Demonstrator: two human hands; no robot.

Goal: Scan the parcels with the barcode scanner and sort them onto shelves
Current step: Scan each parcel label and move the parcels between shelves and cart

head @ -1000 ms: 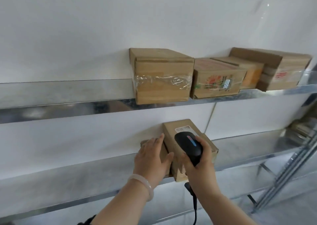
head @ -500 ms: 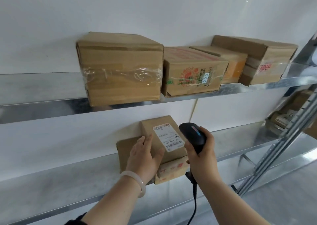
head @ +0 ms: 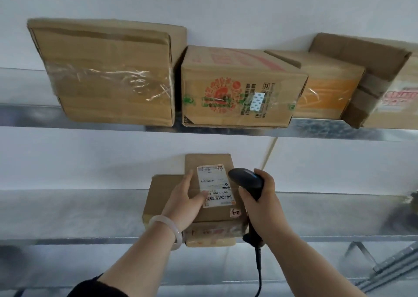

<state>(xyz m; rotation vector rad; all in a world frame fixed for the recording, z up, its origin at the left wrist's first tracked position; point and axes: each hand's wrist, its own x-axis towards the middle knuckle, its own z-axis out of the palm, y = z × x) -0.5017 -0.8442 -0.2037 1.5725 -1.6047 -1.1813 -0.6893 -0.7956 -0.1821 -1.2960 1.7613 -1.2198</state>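
Left hand [head: 183, 202] lies flat on the parcel [head: 220, 215], fingers straight, thumb on the label [head: 213, 187]. Right hand [head: 260, 208] grips the scanner [head: 245, 180], fingers curled round its handle. A second ago the scanner's head covered the label; it now sits just beside the label's right edge. The scan appears done, with placement under way. The parcel rests on the lower shelf [head: 79, 215], its front seemingly over the lip, touching a flatter box [head: 160, 190] on its left. Four boxes fill the upper shelf [head: 316, 130] and obstruct nothing.
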